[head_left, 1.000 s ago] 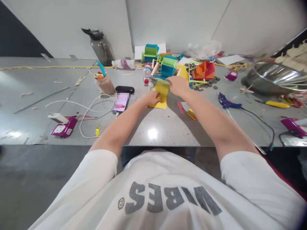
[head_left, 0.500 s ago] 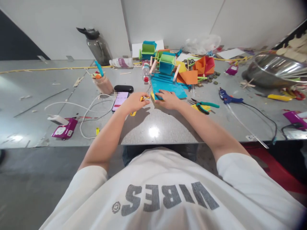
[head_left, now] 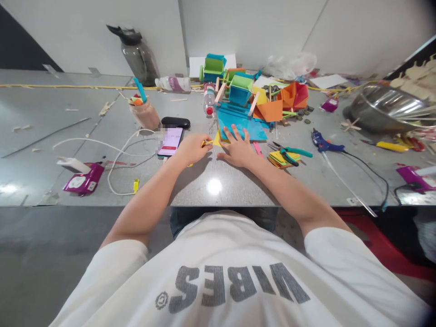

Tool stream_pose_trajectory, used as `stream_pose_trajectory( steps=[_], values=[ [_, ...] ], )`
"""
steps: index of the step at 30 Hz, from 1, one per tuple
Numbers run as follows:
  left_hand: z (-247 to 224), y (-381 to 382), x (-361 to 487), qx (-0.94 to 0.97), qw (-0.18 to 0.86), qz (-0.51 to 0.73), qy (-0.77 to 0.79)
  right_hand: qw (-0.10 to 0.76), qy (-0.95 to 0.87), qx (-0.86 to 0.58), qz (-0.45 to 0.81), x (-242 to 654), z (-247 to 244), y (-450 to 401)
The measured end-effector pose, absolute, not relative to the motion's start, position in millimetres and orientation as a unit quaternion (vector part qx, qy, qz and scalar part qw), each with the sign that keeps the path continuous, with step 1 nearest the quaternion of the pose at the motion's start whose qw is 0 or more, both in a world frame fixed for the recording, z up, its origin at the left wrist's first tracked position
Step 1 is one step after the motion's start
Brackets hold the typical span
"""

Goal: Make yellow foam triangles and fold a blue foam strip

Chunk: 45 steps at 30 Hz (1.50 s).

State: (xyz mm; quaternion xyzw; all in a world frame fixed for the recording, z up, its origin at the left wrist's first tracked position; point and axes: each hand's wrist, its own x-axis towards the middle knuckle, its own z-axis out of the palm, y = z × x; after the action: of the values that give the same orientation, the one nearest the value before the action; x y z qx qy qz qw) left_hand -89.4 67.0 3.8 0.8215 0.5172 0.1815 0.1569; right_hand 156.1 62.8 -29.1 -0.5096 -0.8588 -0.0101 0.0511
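My left hand [head_left: 194, 149] is closed round a yellow-handled tool [head_left: 207, 143], most of it hidden under the fingers. To its right, my right hand [head_left: 236, 147] lies with fingers spread over the lower left of a blue sheet [head_left: 248, 127]. A yellow piece of paper [head_left: 217, 137] shows between the hands, beside the sheet's left edge. Blue and green paper boxes [head_left: 240, 88] on wooden sticks stand just behind the sheet. The phone [head_left: 170, 140] lies left of my left hand.
Teal-handled pliers [head_left: 296, 152] rest on yellow paper squares [head_left: 277, 159] at the right. Beyond are a blue glue gun [head_left: 325, 143] and a metal bowl [head_left: 381, 106]. Left are a cup [head_left: 146, 113], a white cable [head_left: 111, 175] and a purple power block [head_left: 83, 178].
My right hand has spread its fingers and shifted slightly down on the blue sheet. A pink piece beside it now shows. The camera view has shifted slightly.
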Motion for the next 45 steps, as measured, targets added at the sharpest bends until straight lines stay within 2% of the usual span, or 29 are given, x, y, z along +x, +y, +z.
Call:
stream_pose_trajectory(
  steps=[5,9,14,20,23,27,31,35,39,42,45],
  values=[
    [5,67,-88,0.813,0.185,0.226,0.505,0.078,-0.867,-0.492,-0.007,158,-28,67],
    [2,67,-85,0.753,0.256,0.364,0.485,0.136,-0.889,-0.437,0.003,175,-21,70],
    [-13,71,-72,0.625,0.367,0.500,0.473,0.246,-0.831,-0.496,0.050,199,-1,83],
    [-32,64,-47,0.510,0.447,0.549,0.487,0.306,-0.791,-0.514,0.127,200,5,64],
    [-38,49,-35,0.520,0.445,0.549,0.480,0.327,-0.776,-0.486,0.233,184,-5,33],
    [-44,28,-26,0.582,0.387,0.534,0.475,0.372,-0.735,-0.460,0.330,163,-24,3],
    [-45,20,-25,0.642,0.347,0.533,0.428,0.374,-0.751,-0.475,0.266,167,-29,1],
    [-42,21,-26,0.656,0.340,0.529,0.417,0.373,-0.772,-0.498,0.131,188,-20,13],
    [-41,22,-26,0.656,0.353,0.531,0.405,0.380,-0.699,-0.605,-0.028,205,-11,30],
    [-40,21,-25,0.658,0.361,0.524,0.403,0.311,-0.714,-0.626,-0.032,210,-11,46],
    [-38,21,-25,0.655,0.361,0.516,0.418,0.226,-0.779,-0.585,0.014,208,-19,56]
  ],
)
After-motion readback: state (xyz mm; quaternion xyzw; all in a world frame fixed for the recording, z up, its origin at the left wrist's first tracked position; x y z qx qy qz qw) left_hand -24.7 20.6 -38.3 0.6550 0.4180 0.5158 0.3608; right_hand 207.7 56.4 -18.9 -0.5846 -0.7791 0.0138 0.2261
